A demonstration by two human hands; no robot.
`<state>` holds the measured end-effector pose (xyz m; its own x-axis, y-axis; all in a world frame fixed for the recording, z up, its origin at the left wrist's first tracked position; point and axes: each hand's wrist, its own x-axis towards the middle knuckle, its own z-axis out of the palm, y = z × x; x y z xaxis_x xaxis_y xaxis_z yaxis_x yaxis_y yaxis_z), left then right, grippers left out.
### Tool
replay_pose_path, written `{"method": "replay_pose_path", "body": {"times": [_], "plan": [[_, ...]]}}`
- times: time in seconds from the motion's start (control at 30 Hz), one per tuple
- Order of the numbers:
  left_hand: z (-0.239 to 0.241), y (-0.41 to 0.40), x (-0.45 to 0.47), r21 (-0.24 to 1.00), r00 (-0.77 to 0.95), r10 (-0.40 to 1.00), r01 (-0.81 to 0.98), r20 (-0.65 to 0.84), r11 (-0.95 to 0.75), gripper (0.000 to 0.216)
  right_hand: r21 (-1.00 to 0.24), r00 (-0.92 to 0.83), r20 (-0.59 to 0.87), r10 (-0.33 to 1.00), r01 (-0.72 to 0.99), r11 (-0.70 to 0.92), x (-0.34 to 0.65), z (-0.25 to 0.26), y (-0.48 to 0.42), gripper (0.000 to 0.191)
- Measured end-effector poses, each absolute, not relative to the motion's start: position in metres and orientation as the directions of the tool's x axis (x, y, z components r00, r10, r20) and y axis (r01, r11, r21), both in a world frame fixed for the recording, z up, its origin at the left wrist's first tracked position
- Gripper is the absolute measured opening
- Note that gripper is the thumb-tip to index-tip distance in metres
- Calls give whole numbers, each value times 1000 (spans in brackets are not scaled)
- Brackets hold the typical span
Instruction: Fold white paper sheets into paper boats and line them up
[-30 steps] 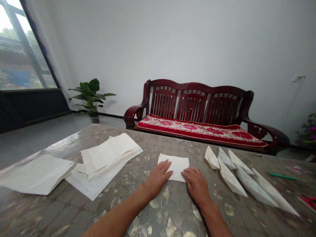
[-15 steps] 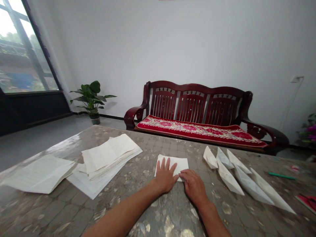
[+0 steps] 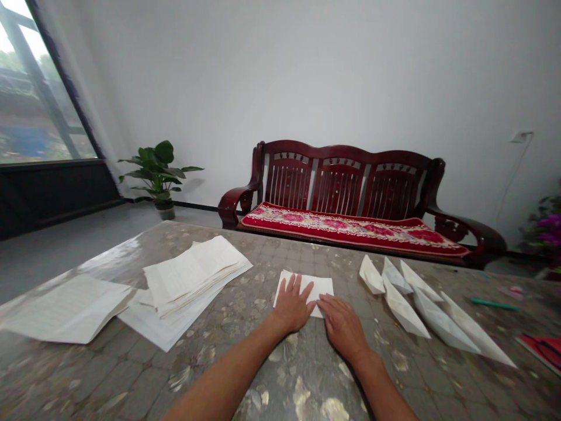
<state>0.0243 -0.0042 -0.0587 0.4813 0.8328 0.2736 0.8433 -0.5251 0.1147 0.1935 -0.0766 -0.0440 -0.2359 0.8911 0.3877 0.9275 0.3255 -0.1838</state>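
Observation:
A folded white paper [image 3: 319, 285] lies flat on the patterned table [image 3: 280, 362] in front of me. My left hand [image 3: 293, 303] rests on the paper's left half, fingers spread and flat. Beside it, my right hand [image 3: 342, 325] lies palm down at the paper's near right edge, its fingertips touching the sheet. Neither hand grips anything.
Several folded white paper boats [image 3: 427, 316] sit in a row to the right. Stacks of loose sheets [image 3: 193, 275] and one more sheet [image 3: 70, 307] lie at the left. A green pen [image 3: 494, 304] and a red item [image 3: 541, 348] are at far right. Behind the table stand a wooden bench [image 3: 350, 199] and a potted plant [image 3: 158, 172].
My left hand has slid further onto the paper with its fingers spread. My right hand has drawn in toward the left hand along the near edge. The view shifted slightly.

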Motion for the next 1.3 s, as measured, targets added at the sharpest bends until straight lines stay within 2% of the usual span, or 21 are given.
{"method": "replay_pose_path", "body": {"times": [0.4,0.53,0.63,0.77,0.83,0.93,1.17,1.3], "plan": [[-63,-2,19,99,448,848,866,283,-490,58,-157,-210,266,941,953,258,188,-44,-73,51],[-66,0,19,97,451,848,865,277,-492,59,-189,-181,184,966,958,216,186,-35,-69,51],[-64,-1,19,94,453,850,866,270,-492,58,-286,-95,129,987,949,129,174,-24,-59,45],[-60,-3,16,84,472,850,861,235,-501,55,-534,2,140,990,842,74,143,-21,-40,54],[-61,-2,15,69,490,845,855,214,-514,56,-602,23,98,995,798,41,130,-27,-32,58],[-65,0,15,42,503,832,850,233,-526,59,-564,40,72,997,826,8,124,-37,-26,59],[-64,1,15,58,497,825,847,267,-529,57,-297,-32,96,995,953,59,147,-43,-25,54],[-60,3,12,76,481,832,852,276,-517,52,-232,-32,70,997,972,47,156,-37,-25,57]]}}
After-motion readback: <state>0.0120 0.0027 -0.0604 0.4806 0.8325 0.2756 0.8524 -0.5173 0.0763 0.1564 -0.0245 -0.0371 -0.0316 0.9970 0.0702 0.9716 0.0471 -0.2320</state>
